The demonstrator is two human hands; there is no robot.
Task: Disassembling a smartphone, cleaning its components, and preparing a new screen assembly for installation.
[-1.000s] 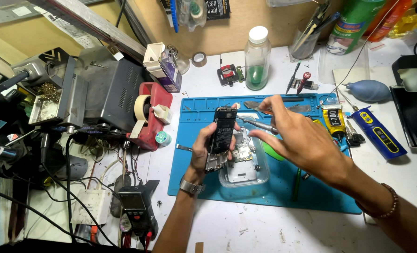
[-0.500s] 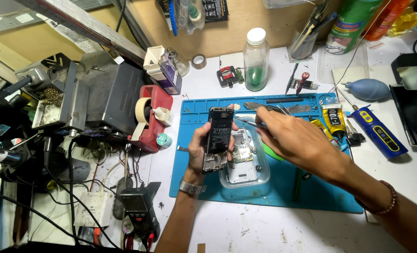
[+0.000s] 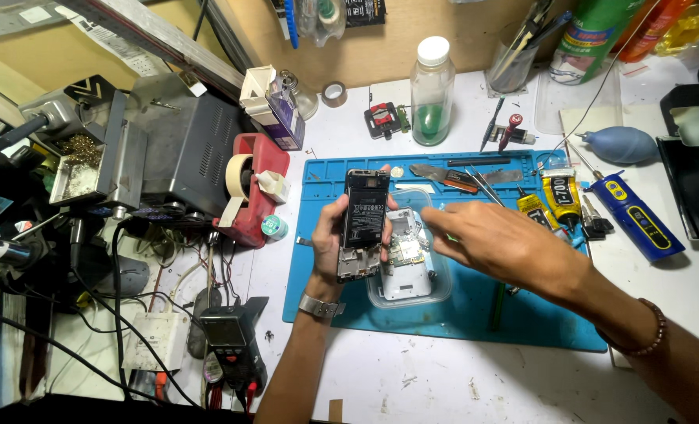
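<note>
Left hand (image 3: 335, 235): clamped on opened phone (image 3: 363, 224).
Right hand (image 3: 498, 247): fingers loosely together, holding nothing, over tray.
Tray (image 3: 439, 292): white shell (image 3: 406, 276), circuit board (at 12 o'clock).
Bottle (image 3: 432, 94): green liquid.

We see a black label on the battery of the opened phone (image 3: 364, 224), which our left hand (image 3: 335, 235) holds upright. Two yellow-and-black glue tubes (image 3: 560, 198) lie at the blue mat's (image 3: 459, 314) right edge. A green-labelled can (image 3: 589, 43) stands at the back wall.
</note>
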